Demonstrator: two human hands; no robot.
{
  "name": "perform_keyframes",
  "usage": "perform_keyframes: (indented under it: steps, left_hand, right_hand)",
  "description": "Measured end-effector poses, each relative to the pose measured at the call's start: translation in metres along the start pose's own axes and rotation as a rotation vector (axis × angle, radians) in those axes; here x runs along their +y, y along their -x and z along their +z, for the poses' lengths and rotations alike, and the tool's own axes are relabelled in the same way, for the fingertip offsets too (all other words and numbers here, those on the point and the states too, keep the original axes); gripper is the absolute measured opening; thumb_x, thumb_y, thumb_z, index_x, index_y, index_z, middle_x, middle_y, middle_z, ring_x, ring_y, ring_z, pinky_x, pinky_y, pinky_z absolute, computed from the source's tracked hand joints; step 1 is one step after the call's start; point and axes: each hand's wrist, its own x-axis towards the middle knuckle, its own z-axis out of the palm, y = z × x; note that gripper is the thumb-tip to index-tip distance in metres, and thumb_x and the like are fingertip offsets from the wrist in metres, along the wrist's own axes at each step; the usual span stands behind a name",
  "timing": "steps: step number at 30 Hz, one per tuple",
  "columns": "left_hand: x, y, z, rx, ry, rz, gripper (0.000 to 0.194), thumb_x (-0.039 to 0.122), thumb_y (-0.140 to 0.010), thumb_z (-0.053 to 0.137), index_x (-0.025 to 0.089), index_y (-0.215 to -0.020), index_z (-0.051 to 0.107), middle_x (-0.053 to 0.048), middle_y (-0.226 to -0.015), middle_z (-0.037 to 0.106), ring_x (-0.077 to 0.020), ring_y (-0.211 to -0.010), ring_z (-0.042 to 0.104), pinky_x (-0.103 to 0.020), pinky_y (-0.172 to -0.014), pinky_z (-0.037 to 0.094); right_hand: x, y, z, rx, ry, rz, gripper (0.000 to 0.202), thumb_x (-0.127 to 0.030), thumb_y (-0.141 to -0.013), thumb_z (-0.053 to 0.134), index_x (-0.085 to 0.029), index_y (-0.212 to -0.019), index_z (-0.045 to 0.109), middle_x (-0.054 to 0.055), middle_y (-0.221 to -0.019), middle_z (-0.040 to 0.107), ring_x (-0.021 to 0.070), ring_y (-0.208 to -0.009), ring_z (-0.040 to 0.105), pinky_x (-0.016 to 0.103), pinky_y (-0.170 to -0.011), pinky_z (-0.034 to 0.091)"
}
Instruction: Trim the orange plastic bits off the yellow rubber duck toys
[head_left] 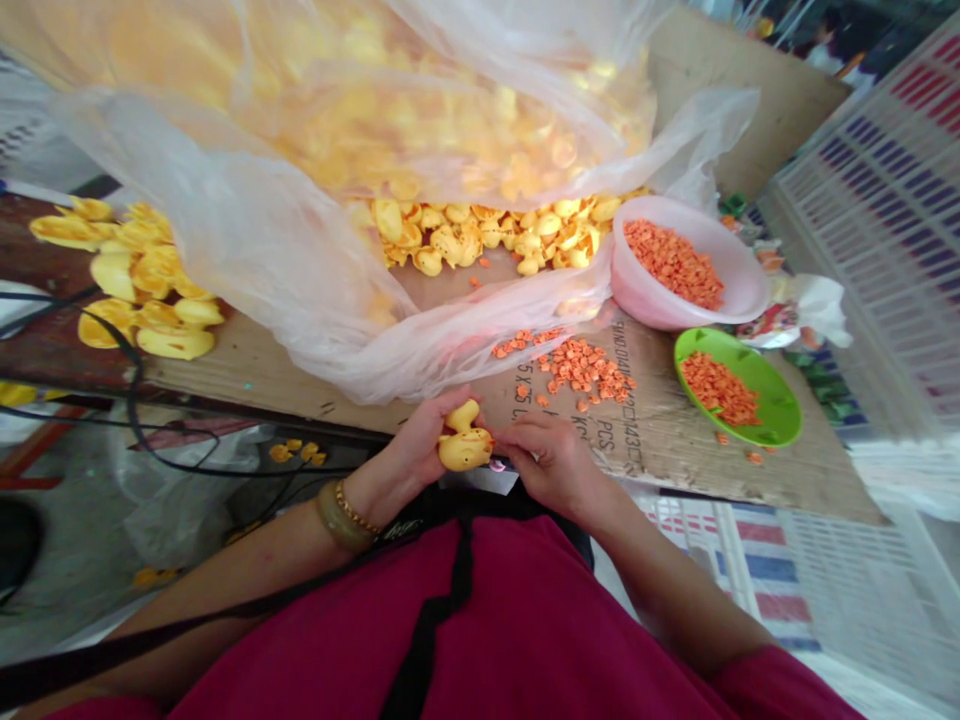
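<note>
Near the table's front edge, my left hand (pixel 414 440) is closed around a yellow duck-shaped piece (pixel 465 450), its face turned to the right. A second small yellow part (pixel 462 414) shows just above it in the same hand. My right hand (pixel 551 462) is beside the duck's face on the right, thumb and fingers pinched together. What they hold, if anything, is too small to tell. Small orange pieces (pixel 585 370) lie loose on the cardboard beyond my right hand.
A clear plastic bag (pixel 300 250) of yellow pieces covers the back. A pink bowl (pixel 630 290) and a green dish (pixel 784 410) hold orange pieces at the right. Yellow parts (pixel 174 342) lie at the left, near black cables (pixel 135 390). White crates (pixel 862 210) stand far right.
</note>
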Motion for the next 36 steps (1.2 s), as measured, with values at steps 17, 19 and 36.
perform_keyframes:
  steps: [17,19,36]
  left_hand:
    - [0.005,0.001,0.006,0.116,0.009,-0.184,0.032,0.025,-0.089,0.049,0.014,-0.060,0.057,-0.004,-0.052,0.058,-0.0135,-0.043,0.054,-0.025,-0.044,0.047]
    - [0.008,0.001,0.006,0.152,-0.003,-0.175,0.030,0.024,-0.088,0.050,0.015,-0.060,0.056,-0.003,-0.051,0.057,-0.0138,-0.043,0.054,-0.025,-0.045,0.047]
    - [0.006,-0.008,0.015,0.131,-0.115,-0.191,0.032,0.026,-0.085,0.054,0.017,-0.054,0.053,-0.002,-0.047,0.055,-0.0124,-0.039,0.052,-0.023,-0.041,0.045]
  right_hand:
    - [-0.010,-0.001,0.009,-0.089,0.159,0.009,0.022,-0.010,-0.085,0.050,-0.016,-0.083,0.071,0.007,-0.076,0.068,0.0166,-0.069,0.060,0.027,-0.067,0.047]
    - [-0.007,-0.001,0.011,-0.034,0.002,0.092,0.019,-0.015,-0.088,0.053,-0.018,-0.086,0.072,0.004,-0.078,0.071,0.0146,-0.068,0.063,0.024,-0.064,0.047]
    - [-0.011,0.011,0.040,-0.078,0.330,0.086,0.012,-0.012,-0.074,0.053,-0.013,-0.078,0.064,0.010,-0.071,0.068,0.0197,-0.060,0.060,0.030,-0.058,0.045]
